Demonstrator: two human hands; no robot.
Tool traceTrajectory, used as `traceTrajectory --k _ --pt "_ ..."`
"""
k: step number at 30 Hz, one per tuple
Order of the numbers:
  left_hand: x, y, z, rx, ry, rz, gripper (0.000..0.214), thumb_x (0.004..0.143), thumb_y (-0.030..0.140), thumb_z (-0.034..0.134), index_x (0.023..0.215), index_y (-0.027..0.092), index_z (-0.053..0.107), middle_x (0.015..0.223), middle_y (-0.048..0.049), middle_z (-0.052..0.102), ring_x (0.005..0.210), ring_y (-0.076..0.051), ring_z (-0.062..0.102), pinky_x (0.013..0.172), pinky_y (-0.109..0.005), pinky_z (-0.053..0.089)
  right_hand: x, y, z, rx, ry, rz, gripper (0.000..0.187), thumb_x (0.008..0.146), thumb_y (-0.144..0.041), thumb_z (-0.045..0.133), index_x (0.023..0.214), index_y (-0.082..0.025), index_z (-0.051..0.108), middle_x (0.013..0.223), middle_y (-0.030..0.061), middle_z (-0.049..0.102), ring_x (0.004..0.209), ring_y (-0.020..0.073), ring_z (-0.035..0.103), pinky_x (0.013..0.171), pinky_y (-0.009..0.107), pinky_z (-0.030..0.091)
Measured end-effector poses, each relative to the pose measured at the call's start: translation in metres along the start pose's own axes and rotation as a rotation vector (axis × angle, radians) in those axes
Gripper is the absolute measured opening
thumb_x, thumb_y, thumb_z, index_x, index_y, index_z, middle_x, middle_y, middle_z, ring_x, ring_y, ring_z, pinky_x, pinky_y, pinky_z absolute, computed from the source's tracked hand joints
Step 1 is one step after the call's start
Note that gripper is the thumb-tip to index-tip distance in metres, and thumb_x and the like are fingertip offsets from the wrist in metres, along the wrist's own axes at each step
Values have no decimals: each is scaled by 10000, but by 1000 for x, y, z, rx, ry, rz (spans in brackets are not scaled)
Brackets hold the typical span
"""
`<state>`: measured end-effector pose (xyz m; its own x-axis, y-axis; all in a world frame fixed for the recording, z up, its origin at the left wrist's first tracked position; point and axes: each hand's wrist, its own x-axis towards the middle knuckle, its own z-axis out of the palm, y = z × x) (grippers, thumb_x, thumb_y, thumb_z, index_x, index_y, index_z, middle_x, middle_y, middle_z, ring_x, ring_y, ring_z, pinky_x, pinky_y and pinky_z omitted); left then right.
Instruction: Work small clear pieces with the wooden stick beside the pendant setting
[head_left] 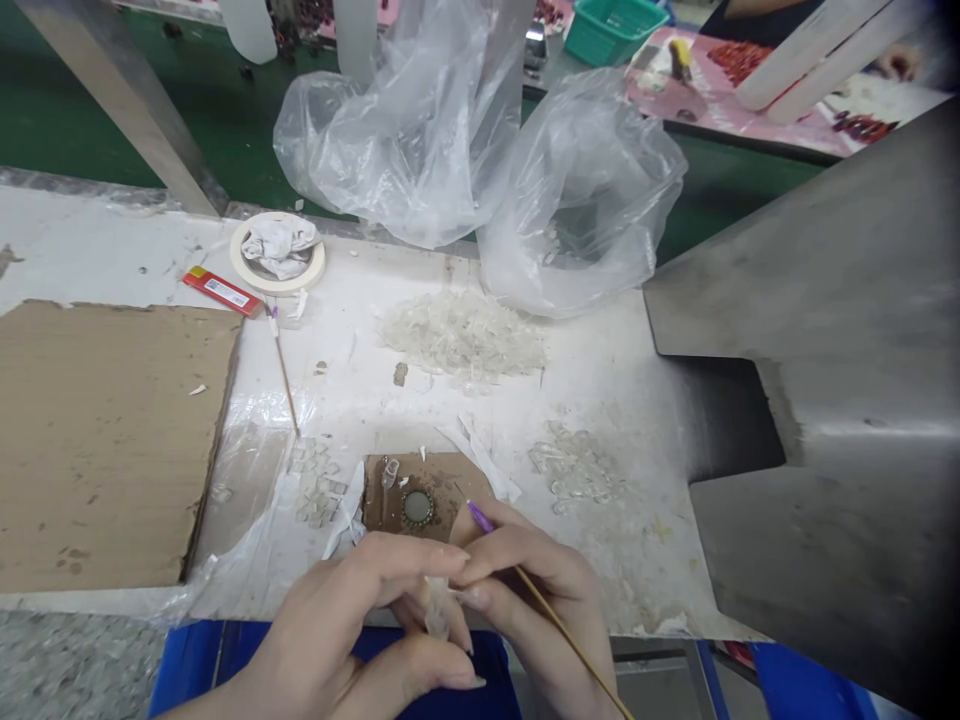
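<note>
Between the fingers of my left hand (pixel 375 610) is a small clear plastic piece (pixel 436 608), partly covered by the fingertips. My right hand (pixel 540 590) meets it there, thumb and forefinger pinched at the piece's edge. A thin wooden stick (pixel 566 635) with a purple tip (pixel 481 516) also rests in my right hand, slanting up to the left. Just beyond the hands lies a small cardboard piece (pixel 442 470) bearing a bottle cap (pixel 418 507) and a clear plastic bit (pixel 390 472). Whether the pinched fingers hold another small part is hidden.
Clear plastic pieces form a large pile (pixel 465 335), a smaller pile (pixel 577 467) at right, and small squares (pixel 319 480) at left. A cardboard sheet (pixel 112 440), tape roll (pixel 319 262), red box (pixel 221 291) and second stick (pixel 285 380) lie left. Plastic bags (pixel 577 200) hang behind; a metal panel (pixel 847 400) stands right.
</note>
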<state>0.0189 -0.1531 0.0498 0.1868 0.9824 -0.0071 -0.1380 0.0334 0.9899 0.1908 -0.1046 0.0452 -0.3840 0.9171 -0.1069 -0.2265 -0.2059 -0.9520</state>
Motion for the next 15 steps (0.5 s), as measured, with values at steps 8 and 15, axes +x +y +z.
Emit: traceTrajectory --k 8,15 --pt "3 1 5 229 17 91 235 1027 437 620 1242 361 561 807 60 753 651 -101 722 687 -125 598 -3 -1 4 -21 -37 -143 78 906 -296 766 937 -317 834 726 4 604 594 146 522 526 269 411" --pt "-2 0 2 391 -19 131 236 1056 461 555 1250 336 507 915 42 770 711 -112 751 739 -135 589 -2 -1 6 -132 -43 -226 109 920 -319 741 835 -252 731 721 -17 548 616 125 500 543 239 403"
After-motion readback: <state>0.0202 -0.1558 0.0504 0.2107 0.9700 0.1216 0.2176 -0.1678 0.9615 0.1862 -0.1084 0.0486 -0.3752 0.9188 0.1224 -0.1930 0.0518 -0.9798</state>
